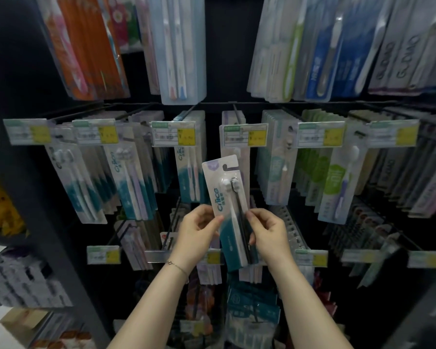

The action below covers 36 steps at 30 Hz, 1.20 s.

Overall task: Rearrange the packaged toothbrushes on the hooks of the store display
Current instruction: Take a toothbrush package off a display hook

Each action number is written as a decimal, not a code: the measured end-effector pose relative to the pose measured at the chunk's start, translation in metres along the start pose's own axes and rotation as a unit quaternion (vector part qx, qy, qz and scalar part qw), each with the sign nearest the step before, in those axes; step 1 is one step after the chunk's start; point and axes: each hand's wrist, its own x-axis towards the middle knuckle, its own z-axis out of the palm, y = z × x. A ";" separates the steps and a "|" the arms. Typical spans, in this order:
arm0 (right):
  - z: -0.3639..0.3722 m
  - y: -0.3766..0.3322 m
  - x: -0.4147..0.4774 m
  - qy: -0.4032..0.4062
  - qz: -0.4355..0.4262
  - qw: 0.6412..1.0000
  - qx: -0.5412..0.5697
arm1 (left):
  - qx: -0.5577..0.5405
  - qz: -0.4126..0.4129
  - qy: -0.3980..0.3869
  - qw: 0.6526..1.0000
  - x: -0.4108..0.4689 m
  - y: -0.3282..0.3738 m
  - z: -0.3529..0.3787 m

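Our left hand pinches the left edge of 1 toothbrush pack low down, fingers curled. The pack stands nearly upright between our hands, top leaning left, hang slot uppermost, just below a hook and its price tag in the middle row. Our right hand pinches the right edge likewise. Both forearms reach up, equally near.

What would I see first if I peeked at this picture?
Right in the middle, the left hand and the right hand pinch a toothbrush pack by its sides. Behind it runs a row of price tags with yellow patches, and bright orange packs hang at the top left.
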 end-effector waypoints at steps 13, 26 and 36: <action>0.068 -0.008 0.006 -0.078 -0.025 0.997 -0.008 | 0.012 0.009 0.079 0.997 -0.002 0.001 -0.062; 0.189 -0.001 0.011 -0.125 -0.059 0.990 -0.039 | -0.015 -0.013 0.154 0.988 0.001 -0.015 -0.167; 0.222 -0.026 0.024 -0.069 -0.078 0.991 -0.082 | -0.030 -0.019 0.155 0.987 0.025 0.003 -0.197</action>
